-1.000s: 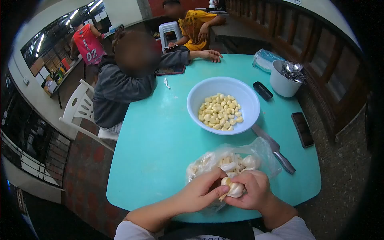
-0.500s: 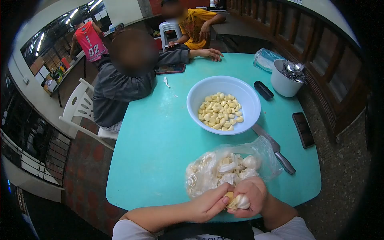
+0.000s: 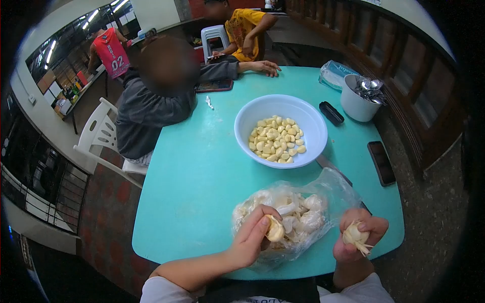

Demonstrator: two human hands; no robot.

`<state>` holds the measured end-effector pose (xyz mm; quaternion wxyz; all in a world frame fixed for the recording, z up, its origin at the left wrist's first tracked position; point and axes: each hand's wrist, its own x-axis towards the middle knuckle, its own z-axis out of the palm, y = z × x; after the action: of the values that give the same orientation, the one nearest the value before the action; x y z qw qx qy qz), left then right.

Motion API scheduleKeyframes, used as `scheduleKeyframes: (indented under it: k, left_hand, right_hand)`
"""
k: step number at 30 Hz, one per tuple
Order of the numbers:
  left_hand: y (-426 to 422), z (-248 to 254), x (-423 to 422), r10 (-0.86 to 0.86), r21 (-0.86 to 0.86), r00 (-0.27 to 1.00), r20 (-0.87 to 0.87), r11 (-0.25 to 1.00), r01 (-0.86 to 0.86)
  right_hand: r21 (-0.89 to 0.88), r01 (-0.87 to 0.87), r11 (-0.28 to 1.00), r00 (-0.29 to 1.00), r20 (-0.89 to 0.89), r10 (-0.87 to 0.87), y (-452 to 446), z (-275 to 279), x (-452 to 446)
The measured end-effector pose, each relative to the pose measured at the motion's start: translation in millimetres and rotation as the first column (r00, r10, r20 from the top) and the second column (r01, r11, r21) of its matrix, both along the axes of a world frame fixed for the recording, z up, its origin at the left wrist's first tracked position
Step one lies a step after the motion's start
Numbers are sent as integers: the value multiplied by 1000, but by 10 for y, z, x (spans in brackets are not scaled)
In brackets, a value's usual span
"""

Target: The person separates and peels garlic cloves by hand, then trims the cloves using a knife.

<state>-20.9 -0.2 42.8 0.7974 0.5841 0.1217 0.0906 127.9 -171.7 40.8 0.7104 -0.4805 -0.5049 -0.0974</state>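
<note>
Garlic piece (image 3: 275,229) sat pinched in the left hand (image 3: 251,235), over the near left part of the bag (image 3: 333,189); the right hand (image 3: 373,226), well apart, gripped a bulb (image 3: 354,234), stalk slanting down rightward. The bowl (image 3: 314,121) stood beyond the bag on the bench (image 3: 187,192), nearer the left hand; whether the piece was peeled was hard to tell.

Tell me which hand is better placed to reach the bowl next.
Probably the left hand: it holds garlic nearer the bowl. The right hand, also holding garlic, is farther off, with the knife in between.
</note>
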Motion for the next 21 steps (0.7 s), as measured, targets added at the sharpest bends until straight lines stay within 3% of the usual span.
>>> scheduleKeyframes:
  k: [4, 7, 8, 10, 13, 17, 21]
  left_hand:
    - [15, 27, 23, -8, -144, 999, -32, 990, 4]
    - [-83, 10, 44, -4, -237, 1000, -31, 971, -4]
    - [-112, -2, 41, 1, -268, 1000, -29, 963, -9]
    - [-78, -118, -1, -71, -310, 997, 8, 948, 70]
    - [-157, -91, -22, -41, -335, 999, 10, 941, 42]
    - [-316, -61, -52, -33, -227, 998, 51, 973, 44]
    - [-233, -103, -115, -191, -192, 979, 65, 961, 200]
  right_hand:
    - [-289, 79, 954, 994, 100, -53, 80, 146, -52]
    - [-431, -104, 896, 984, 89, 157, 216, 164, -91]
    - [-460, -75, 885, 980, 128, 149, 240, 179, -119]
    - [-511, -17, 859, 968, 205, 141, 284, 228, -179]
    - [-528, -50, 848, 972, 168, 162, 383, 316, -247]
    - [-591, 44, 805, 929, 321, 186, 412, 318, -225]
    - [-563, 93, 821, 900, 400, 172, 369, 322, -213]
